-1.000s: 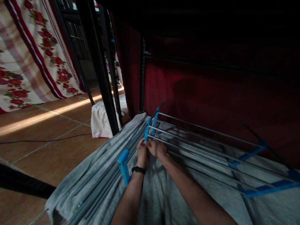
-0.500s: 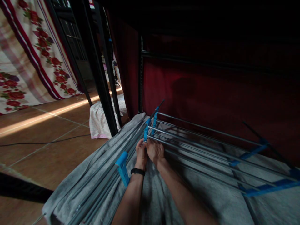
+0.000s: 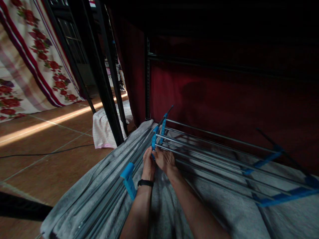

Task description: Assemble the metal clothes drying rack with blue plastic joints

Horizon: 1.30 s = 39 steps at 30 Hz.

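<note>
My left hand [image 3: 149, 163], with a black band on the wrist, is closed at the lower end of a blue perforated bracket [image 3: 154, 140]. My right hand [image 3: 164, 159] is closed beside it, touching the same bracket end, where a grey metal rod [image 3: 189, 154] meets it. Several parallel rods run from this bracket and a second blue bracket [image 3: 163, 128] to blue end pieces [image 3: 284, 198] at the right. Left of my hands, another blue piece [image 3: 129, 181] stands up among loose grey tubes [image 3: 99, 205]. The fingertips are partly hidden.
A grey blanket [image 3: 59, 212] lies under the rods and tubes. Black metal posts [image 3: 99, 73] rise at the left, near a striped cloth [image 3: 104, 131]. Behind hangs a dark red sheet [image 3: 224, 99]. A flowered curtain [image 3: 22, 66] and a cable [image 3: 50, 153] are at far left.
The view has shifted slightly. My hands stay at the bracket's lower end, with my fingers moved a little, and more blue shows between them.
</note>
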### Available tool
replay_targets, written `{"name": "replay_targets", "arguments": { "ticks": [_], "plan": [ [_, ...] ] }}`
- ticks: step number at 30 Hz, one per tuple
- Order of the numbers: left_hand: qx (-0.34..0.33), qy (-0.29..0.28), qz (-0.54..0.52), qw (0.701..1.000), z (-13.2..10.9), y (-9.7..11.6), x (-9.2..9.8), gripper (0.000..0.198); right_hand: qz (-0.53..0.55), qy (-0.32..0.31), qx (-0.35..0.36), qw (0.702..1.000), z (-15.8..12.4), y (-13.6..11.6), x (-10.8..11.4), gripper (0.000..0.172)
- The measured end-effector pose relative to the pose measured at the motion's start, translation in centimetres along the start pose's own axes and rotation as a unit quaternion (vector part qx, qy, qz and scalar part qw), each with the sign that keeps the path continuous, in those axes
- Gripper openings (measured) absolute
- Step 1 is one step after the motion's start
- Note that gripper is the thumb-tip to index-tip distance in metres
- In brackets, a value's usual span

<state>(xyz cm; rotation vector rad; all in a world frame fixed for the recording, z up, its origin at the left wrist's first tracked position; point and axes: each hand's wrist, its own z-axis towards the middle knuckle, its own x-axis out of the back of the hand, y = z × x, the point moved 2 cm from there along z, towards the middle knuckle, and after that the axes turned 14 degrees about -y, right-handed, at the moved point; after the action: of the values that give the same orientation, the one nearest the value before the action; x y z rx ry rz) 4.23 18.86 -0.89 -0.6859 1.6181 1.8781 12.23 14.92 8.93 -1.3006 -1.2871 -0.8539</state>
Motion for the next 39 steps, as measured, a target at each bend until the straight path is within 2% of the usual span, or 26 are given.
{"name": "replay_targets", "arguments": {
  "ticks": [3,10,23,27,32,35,39],
  "plan": [
    [0.019,0.011,-0.041,0.999,0.2,0.0,-0.3,0.035,0.001,0.009,0.014,1.000,0.0,0.2,-0.1,0.047],
    [0.001,0.022,-0.029,0.999,0.3,0.3,-1.2,0.038,-0.006,0.012,0.035,0.999,0.1,0.4,0.0,0.047],
    [-0.008,0.038,-0.016,0.999,0.4,0.3,-1.0,0.046,-0.002,-0.019,0.048,0.999,0.1,0.8,0.5,0.046],
    [0.007,0.024,-0.001,1.000,0.0,0.7,-1.0,0.051,-0.005,-0.026,0.043,0.999,0.0,1.6,-0.9,0.042],
    [0.024,0.002,0.105,0.994,0.2,0.5,-0.1,0.046,-0.016,-0.058,0.040,0.997,-1.5,3.9,-4.0,0.028],
    [0.028,0.004,0.136,0.990,0.9,0.1,0.2,0.044,-0.024,-0.041,0.039,0.998,-1.6,4.8,-4.2,0.032],
    [0.025,0.015,0.126,0.992,1.0,-0.1,0.1,0.044,-0.046,-0.019,0.068,0.996,-1.2,5.0,-3.5,0.036]
  ]
}}
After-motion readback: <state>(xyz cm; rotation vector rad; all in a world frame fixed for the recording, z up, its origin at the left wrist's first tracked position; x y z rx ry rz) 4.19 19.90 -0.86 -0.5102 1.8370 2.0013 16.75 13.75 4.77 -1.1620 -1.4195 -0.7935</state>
